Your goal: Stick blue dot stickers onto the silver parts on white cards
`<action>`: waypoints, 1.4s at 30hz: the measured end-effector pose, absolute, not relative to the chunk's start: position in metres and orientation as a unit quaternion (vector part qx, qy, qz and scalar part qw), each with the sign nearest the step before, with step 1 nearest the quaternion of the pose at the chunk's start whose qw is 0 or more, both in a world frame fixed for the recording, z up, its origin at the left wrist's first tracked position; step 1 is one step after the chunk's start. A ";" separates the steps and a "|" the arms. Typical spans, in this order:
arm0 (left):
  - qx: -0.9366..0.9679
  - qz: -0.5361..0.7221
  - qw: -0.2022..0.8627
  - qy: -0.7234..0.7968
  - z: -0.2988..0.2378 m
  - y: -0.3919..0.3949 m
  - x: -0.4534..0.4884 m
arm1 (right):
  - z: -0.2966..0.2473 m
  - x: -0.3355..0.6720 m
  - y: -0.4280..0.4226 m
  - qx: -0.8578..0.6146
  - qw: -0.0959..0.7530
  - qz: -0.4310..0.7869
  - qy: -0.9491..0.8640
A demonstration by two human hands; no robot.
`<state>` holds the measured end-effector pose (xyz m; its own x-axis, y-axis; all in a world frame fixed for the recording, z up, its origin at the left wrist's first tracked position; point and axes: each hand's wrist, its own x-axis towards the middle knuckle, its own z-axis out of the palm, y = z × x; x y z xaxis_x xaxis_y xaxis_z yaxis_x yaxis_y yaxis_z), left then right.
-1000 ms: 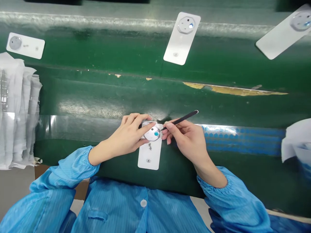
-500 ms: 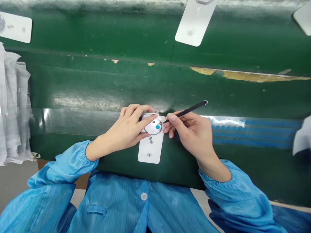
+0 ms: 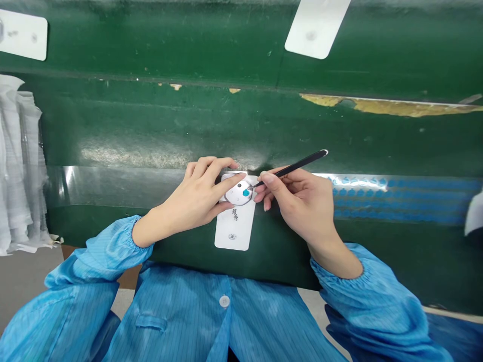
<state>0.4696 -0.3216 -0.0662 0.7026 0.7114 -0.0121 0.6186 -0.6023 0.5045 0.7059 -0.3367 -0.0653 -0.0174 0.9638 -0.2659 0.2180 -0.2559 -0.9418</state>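
Observation:
A white card [image 3: 234,234] with dark printed characters lies before me. On its upper part sits a white, roughly eight-sided piece [image 3: 234,196] with a dark rim and a small dark spot. My left hand [image 3: 202,191] grips this piece, thumb at its lower edge and index finger along its upper edge. My right hand [image 3: 302,201] pinches black tweezers [image 3: 302,163], slanting down to the left. Their tips meet a small blue dot [image 3: 246,193] on the piece's face; whether they still grip the dot is too small to tell.
Right of my hand, rows of blue dots [image 3: 400,198] lie on a clear strip. White cards [image 3: 317,30] rest on the green surface farther back. Layered white sheets [image 3: 18,166] hang or stand at the left. A ledge edge has chipped yellow patches [image 3: 400,107].
The view has shifted slightly, moving the far cards upward. Both hands keep nearly the same hold, and the tweezer tips stay at the blue dot.

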 end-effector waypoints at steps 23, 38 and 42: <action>0.890 0.086 0.237 0.379 -0.066 -0.322 0.470 | -0.065 0.705 -0.337 -0.609 0.353 0.511 -0.493; 0.876 -0.006 0.201 0.438 -0.045 -0.315 0.500 | -0.079 0.715 -0.351 -0.456 0.434 0.284 -0.724; 0.856 0.074 0.301 0.413 -0.043 -0.308 0.491 | -0.075 0.714 -0.354 -0.492 0.511 0.213 -0.672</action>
<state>0.4913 -0.3082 -0.0431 0.6472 0.7524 -0.1225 0.6633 -0.4766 0.5769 0.7143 -0.3536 -0.0752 0.0051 0.8786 0.4775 0.4435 0.4260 -0.7886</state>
